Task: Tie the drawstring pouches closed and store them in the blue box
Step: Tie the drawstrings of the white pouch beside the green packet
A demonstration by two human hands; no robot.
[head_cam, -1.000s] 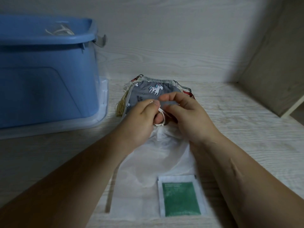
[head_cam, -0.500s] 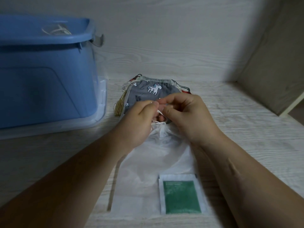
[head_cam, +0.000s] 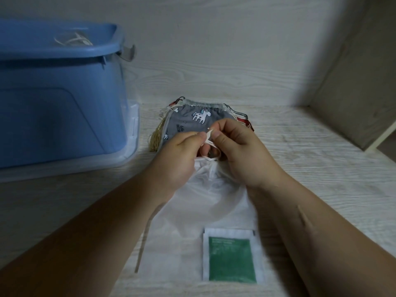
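A sheer white drawstring pouch (head_cam: 199, 215) lies flat on the table in front of me, its neck gathered tight, with a green-and-white packet (head_cam: 232, 259) inside near its bottom. My left hand (head_cam: 182, 151) and my right hand (head_cam: 240, 148) meet just above the neck, and each pinches the white drawstring (head_cam: 209, 138) between thumb and forefinger; a loop of the cord hangs between them. Behind my hands lies a pile of other pouches, topped by a grey unicorn-print pouch (head_cam: 192, 118). The blue box (head_cam: 57, 93) stands at the left, with white cords showing inside its rim.
The blue box stands on its clear lid (head_cam: 128, 155). A tan tassel (head_cam: 156, 138) sticks out at the pile's left side. A wooden wall runs along the back, and a side panel (head_cam: 355, 93) closes off the right.
My fingers have worked the drawstring: the cord ends now stick up between my thumbs, and the loop hangs lower over the pouch's neck. The pouch has stayed in place.
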